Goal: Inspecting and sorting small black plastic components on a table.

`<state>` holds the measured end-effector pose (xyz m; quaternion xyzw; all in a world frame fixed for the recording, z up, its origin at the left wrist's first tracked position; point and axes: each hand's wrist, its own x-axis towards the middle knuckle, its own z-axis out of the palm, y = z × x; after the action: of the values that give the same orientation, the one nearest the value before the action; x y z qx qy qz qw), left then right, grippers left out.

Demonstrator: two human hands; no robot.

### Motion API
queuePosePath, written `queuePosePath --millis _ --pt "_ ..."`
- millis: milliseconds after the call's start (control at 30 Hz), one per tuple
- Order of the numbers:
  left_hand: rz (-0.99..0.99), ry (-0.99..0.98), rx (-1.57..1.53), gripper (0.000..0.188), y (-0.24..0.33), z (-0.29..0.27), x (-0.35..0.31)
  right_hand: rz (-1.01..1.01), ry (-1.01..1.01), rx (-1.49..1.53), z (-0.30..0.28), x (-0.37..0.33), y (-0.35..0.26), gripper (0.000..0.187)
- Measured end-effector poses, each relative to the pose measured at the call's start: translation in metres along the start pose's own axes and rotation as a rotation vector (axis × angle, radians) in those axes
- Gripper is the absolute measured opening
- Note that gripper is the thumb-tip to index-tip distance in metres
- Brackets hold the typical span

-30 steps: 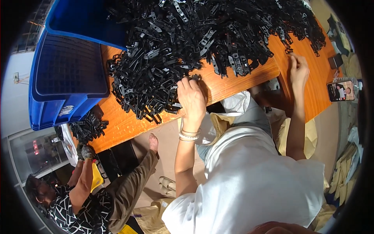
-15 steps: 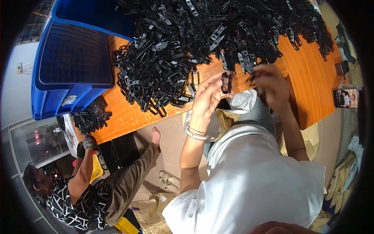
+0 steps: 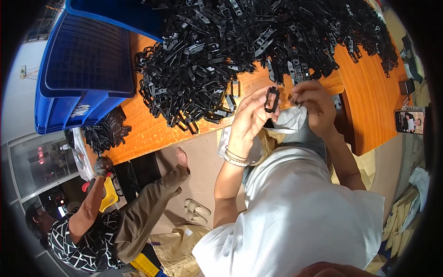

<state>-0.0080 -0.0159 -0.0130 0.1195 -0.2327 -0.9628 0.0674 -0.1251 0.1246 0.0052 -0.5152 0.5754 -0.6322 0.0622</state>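
Note:
Between the thumb and fingers of my left hand [image 3: 249, 115] is a black plastic frame [image 3: 271, 99], rectangular with an open middle, held upright above the table's near edge. My right hand [image 3: 316, 105] is just to the right of it, apart from the frame. Its fingers are curled together at the tips around a small dark piece, too small and blurred to name. Beyond both hands spreads a large heap of black plastic parts [image 3: 194, 69], long slim ones mixed with frame-shaped ones.
Blue crates [image 3: 87, 60] stand at the left of the orange wooden table [image 3: 157, 141]. A smaller black pile [image 3: 108, 134] lies by a co-worker's gloved hand [image 3: 102, 165]. Clear plastic bags [image 3: 290, 121] hang below my hands. At the right edge stands a phone [image 3: 410, 121].
The black frame in my left hand now faces more squarely, with its opening showing wider. My right hand has come slightly left and is less blurred. The co-worker's arms have shifted.

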Motion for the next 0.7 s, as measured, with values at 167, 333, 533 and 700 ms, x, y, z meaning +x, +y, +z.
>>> queuePosePath --millis 167,333,533,700 --pt "0.014 0.004 -0.017 0.035 0.001 -0.002 0.001 0.317 0.195 0.465 0.005 -0.006 -0.002 0.013" --pt "0.012 0.014 -0.007 0.036 0.000 0.006 0.001 0.495 0.205 0.530 0.001 -0.009 -0.002 0.014" --pt "-0.064 -0.081 -0.052 0.037 -0.004 0.014 -0.001 0.172 0.080 0.098 0.000 0.000 -0.003 0.009" --pt "-0.102 -0.024 -0.024 0.035 -0.003 0.015 -0.006 -0.224 -0.130 -0.396 0.002 0.009 -0.009 0.011"
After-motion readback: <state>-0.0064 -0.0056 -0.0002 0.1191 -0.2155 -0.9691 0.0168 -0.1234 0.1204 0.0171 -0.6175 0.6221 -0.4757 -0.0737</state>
